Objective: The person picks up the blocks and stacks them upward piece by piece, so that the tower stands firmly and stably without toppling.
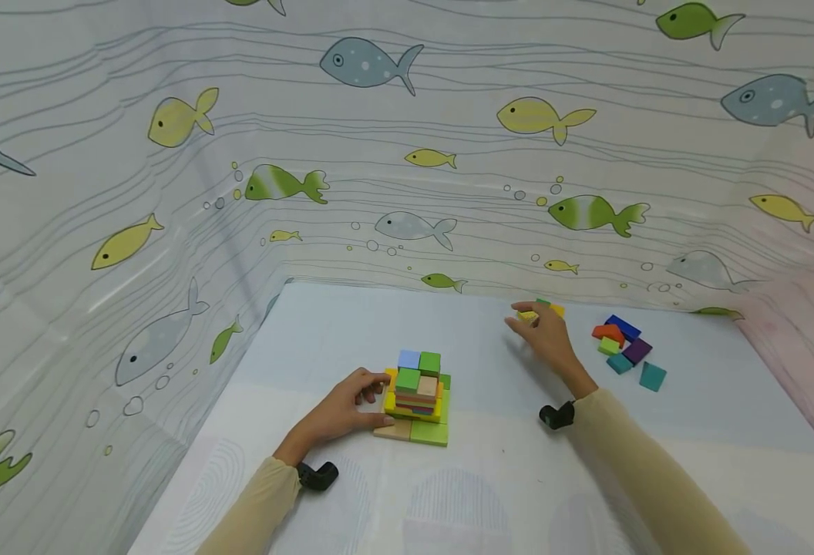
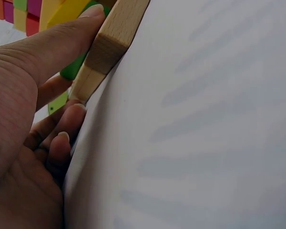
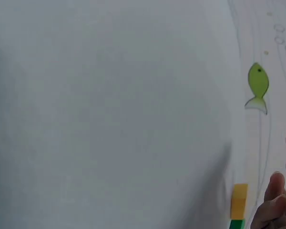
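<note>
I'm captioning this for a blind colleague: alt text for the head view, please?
A person's left hand touches a stack of colorful blocks on a pale table, while the right hand hovers near other blocks. More loose blocks lie further right; fish decorate the backdrop.

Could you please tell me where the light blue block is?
In the head view, the light blue block sits atop the stack the left hand touches, just left of a green block.

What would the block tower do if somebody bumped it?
The block tower would probably break apart in pieces, since it's separate blocks with no visible fastening. Its front green block might slide off early, because it sits near the top. The bottom layer seems least likely to tip: it lies flat and spreads wider than the upper blocks.
</note>
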Tool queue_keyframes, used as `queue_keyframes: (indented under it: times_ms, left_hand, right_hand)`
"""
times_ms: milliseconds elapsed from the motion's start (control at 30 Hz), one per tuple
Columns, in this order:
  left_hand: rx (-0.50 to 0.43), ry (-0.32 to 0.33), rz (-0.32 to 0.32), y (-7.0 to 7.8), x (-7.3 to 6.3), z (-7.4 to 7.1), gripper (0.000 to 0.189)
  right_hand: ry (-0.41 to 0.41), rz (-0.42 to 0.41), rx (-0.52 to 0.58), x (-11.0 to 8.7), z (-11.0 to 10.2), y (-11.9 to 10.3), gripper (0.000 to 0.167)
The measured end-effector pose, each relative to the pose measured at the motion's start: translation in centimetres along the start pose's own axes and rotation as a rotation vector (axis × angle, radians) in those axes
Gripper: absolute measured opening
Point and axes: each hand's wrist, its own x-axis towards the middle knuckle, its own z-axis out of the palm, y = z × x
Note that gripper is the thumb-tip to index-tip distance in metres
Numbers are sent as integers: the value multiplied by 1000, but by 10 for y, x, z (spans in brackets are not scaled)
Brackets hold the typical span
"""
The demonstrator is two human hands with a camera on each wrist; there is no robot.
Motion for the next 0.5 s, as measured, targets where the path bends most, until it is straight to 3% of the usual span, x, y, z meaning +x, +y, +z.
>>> queue_keyframes:
  times_ms: [267, 500]
  left_hand:
    - [5, -7, -9, -2, 0, 2, 73]
    - [4, 0, -18, -1, 0, 1, 73]
  right_hand:
    - [78, 192, -26, 16, -1, 27, 52]
    - [92, 240, -67, 21, 0, 29, 50]
